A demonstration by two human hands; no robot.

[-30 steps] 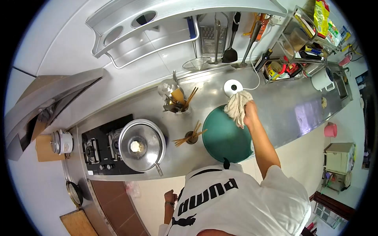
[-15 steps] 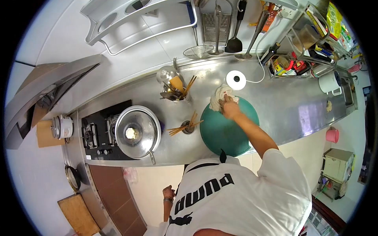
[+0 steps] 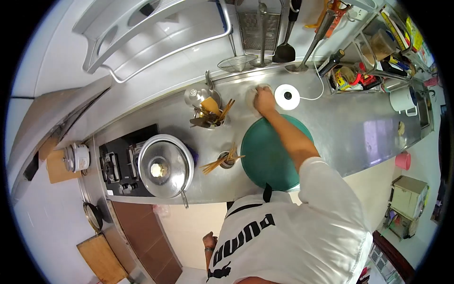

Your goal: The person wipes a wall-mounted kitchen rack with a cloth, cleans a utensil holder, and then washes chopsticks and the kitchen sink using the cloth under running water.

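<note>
My right hand presses a pale cloth on the steel counter, behind the round green board and just left of the white kettle base. The cloth is partly hidden and blurred. Low in the view, my left hand hangs beside my body in front of the counter, its fingers curled in; whether they hold anything is too small to tell. Left of the green board stands a small cup with wooden chopsticks lying across it.
A lidded pot sits on the black gas stove at the left. Behind are a utensil holder and hanging tools, including a black spatula. At the right stand a condiment rack, a bottle and a white kettle.
My right hand has moved with the cloth from the kettle base, over the green board, to the counter behind it. My left hand stays low beside my body. The camera view has shifted.
</note>
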